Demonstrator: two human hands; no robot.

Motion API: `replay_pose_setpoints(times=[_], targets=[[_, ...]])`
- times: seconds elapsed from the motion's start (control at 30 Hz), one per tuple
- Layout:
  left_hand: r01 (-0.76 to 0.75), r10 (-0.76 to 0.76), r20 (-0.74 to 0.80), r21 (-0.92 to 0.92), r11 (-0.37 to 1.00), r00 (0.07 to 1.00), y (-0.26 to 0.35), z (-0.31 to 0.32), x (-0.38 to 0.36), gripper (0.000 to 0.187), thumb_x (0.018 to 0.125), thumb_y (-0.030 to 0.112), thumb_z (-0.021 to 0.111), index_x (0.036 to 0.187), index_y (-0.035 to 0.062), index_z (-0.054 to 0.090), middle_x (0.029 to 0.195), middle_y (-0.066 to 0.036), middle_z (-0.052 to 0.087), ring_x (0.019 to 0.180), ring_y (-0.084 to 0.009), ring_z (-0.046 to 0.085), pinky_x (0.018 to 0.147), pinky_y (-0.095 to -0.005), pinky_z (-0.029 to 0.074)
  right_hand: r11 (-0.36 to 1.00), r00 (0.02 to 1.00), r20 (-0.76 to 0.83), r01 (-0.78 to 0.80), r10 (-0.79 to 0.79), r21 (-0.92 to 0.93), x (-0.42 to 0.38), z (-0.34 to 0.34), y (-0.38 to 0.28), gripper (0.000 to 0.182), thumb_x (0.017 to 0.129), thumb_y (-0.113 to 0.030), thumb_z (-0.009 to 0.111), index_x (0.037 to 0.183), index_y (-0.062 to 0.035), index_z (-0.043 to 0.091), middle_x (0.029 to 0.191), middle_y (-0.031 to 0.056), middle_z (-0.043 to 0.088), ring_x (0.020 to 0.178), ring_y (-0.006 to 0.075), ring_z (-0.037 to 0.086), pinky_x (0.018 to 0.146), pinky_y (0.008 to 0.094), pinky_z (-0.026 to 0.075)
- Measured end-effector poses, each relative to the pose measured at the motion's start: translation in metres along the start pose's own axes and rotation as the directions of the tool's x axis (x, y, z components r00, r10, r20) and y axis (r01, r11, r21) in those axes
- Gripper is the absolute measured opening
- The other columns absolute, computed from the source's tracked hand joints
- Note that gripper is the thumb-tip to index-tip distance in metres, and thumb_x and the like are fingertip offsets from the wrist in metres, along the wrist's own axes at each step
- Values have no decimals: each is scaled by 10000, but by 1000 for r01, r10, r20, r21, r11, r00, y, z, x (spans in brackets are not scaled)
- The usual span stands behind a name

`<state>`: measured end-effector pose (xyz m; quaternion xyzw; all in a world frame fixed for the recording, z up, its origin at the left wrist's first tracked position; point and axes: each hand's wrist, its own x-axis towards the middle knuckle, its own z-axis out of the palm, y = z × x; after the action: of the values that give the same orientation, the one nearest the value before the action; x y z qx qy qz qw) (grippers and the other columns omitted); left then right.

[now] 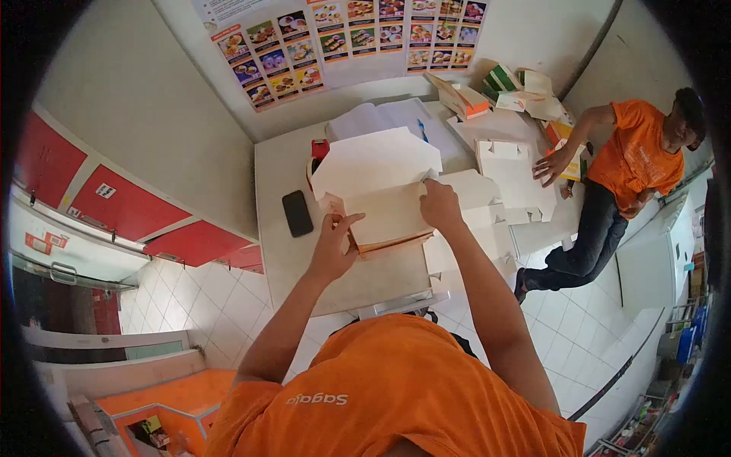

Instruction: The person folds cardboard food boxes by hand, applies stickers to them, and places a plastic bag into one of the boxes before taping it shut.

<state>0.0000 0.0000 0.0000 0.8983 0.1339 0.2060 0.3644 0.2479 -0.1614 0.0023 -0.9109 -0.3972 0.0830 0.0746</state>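
In front of me on the table lies a partly folded cardboard food box (392, 213), its pale inside facing up and its large back panel raised. My left hand (335, 245) is at the box's front left corner, fingers closed on the edge beside a small folded flap (332, 204). At the right side, my right hand (439, 204) is closed on the corner flap, fingers bent around it. The underside of the box is hidden from me.
A black phone (298, 213) lies left of the box. Behind it are an open book (381, 116) and a blue pen (422, 131). Flat box blanks (472, 247) lie to the right. A co-worker (640, 156) leans a hand on more cardboard (512, 167), near folded cartons (461, 99).
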Motion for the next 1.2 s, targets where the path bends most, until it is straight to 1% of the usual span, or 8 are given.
replay_pose_setpoints(times=[0.07, 0.4, 0.7, 0.83, 0.9, 0.97, 1.03, 1.2], targets=[[51, -48, 51, -49, 997, 998, -1, -7, -8, 597, 809, -73, 677, 1344, 189, 641, 1148, -79, 439, 932, -246, 519, 852, -367, 495, 963, 983, -152, -59, 102, 264, -5, -2, -11, 274, 892, -146, 634, 1133, -17, 648, 1044, 284, 701, 986, 438, 704, 856, 506, 583], [52, -57, -46, -104, 993, 997, -5, 19, -25, 392, 945, 104, 616, 1330, 136, 682, 1202, -159, 422, 988, -281, 502, 929, -402, 451, 993, 991, -61, -114, 115, 23, -5, -15, -33, 216, 947, -125, 571, 1099, 17, 632, 944, 244, 735, 897, 406, 744, 769, 467, 612], [100, -103, -69, -41, 994, 992, 4, 33, -17, 474, 970, 187, 624, 1436, 112, 575, 1190, -170, 432, 1092, -310, 468, 966, -406, 423, 967, 980, -51, -179, 191, 180, -16, -10, -22, 457, 948, -417, 616, 1078, 18, 668, 994, 251, 734, 932, 408, 732, 827, 502, 589], [-1, 12, -146, 76, 997, 989, 9, 31, -19, 494, 968, 170, 618, 1436, 34, 534, 1256, -200, 450, 1111, -307, 467, 969, -412, 416, 823, 977, 103, -215, 189, 526, -22, 7, 45, 625, 938, -552, 631, 1179, 24, 659, 1084, 269, 697, 1093, 438, 662, 965, 501, 524], [-67, 101, -214, 160, 985, 972, 19, 32, -21, 503, 963, 168, 622, 1428, 9, 517, 1287, -210, 453, 1113, -306, 468, 962, -416, 416, 846, 785, -478, -106, 394, 523, -50, 42, 105, 551, 896, -472, 732, 1168, 2, 662, 1148, 247, 678, 1136, 409, 635, 984, 477, 511], [-71, 71, -339, 11, 997, 938, 35, 31, -28, 521, 939, 182, 653, 1390, -22, 490, 1310, -210, 471, 1056, -298, 488, 904, -407, 423, 811, 657, -509, -563, 555, 157, -95, 32, 143, 537, 831, -413, 821, 1149, -15, 651, 1132, 274, 695, 1080, 384, 678, 936, 472, 528], [-84, 75, -280, -20, 996, 957, 52, 33, -32, 522, 922, 185, 673, 1369, -14, 492, 1300, -201, 484, 1019, -288, 496, 870, -398, 422, 738, 709, -213, -665, 673, 116, -119, 49, 181, 633, 817, -377, 834, 1273, -25, 571, 1055, 265, 708, 1041, 388, 690, 920, 465, 545], [-227, 206, -160, -126, 966, 965, 86, 63, -18, 520, 865, 133, 707, 1328, -1, 511, 1251, -164, 532, 917, -234, 514, 787, -369, 418, 801, 831, -134, -459, 540, 384, -121, 75, 237, 485, 872, -270, 780, 1194, -8, 529, 961, 252, 717, 965, 427, 695, 854, 506, 549]])
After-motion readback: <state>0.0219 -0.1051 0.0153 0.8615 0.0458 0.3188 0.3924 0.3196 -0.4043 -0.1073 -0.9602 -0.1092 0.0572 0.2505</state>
